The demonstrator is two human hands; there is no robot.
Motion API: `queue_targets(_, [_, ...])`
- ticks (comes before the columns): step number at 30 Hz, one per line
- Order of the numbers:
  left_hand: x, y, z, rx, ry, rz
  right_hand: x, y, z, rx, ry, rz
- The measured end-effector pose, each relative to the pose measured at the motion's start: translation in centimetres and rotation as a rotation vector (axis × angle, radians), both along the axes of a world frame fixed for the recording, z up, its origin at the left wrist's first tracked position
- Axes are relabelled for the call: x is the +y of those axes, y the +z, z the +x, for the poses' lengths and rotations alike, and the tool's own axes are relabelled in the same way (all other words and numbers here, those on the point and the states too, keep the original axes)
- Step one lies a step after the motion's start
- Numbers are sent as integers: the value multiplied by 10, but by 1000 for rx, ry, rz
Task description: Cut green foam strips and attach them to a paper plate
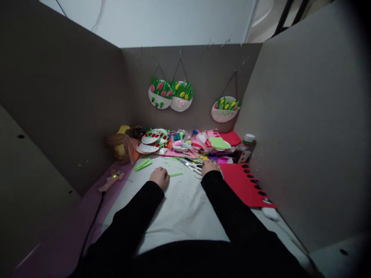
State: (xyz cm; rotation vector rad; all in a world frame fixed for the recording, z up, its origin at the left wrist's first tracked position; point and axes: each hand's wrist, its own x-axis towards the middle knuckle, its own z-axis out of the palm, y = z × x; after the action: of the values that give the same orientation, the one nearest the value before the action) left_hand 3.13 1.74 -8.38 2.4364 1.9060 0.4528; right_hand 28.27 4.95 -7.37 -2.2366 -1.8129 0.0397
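My left hand (159, 177) rests on the white table sheet (179, 204) with its fingers curled in, right beside a small green foam strip (176, 174). My right hand (210, 166) lies further right, its fingers on or next to a pair of white-handled scissors (194, 168); whether it grips them is hidden. More green foam strips (143, 165) lie ahead of the left hand. Both sleeves are black.
A glue gun (112, 180) with a lit green lamp and black cord lies at left. A red sheet with cut-out holes (245, 184) lies at right. Craft scraps, paper-plate flower baskets (153, 139), a jar (118, 146) and a glue bottle (246, 146) crowd the back. Cardboard walls hold three hanging baskets (171, 94).
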Motion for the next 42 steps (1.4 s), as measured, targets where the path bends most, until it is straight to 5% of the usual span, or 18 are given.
queue_targets(8, [5,-2,-11,0,51,-7,2,-7,5,14,105,-37])
queue_targets(20, [3,0,-11,-6,59,-24,8,-13,5,12,34,-48])
queue_targets(30, [4,1,-15,14,130,-28,6,11,12,-17,88,-124])
queue_targets(35, [4,1,-16,23,144,-20,2,22,18,101,64,31])
queue_targets(38, [6,-1,-18,22,156,-13,-1,14,2,221,162,132])
queue_targets(42, [9,-4,-22,4,163,-10,-14,0,-35,198,397,-9])
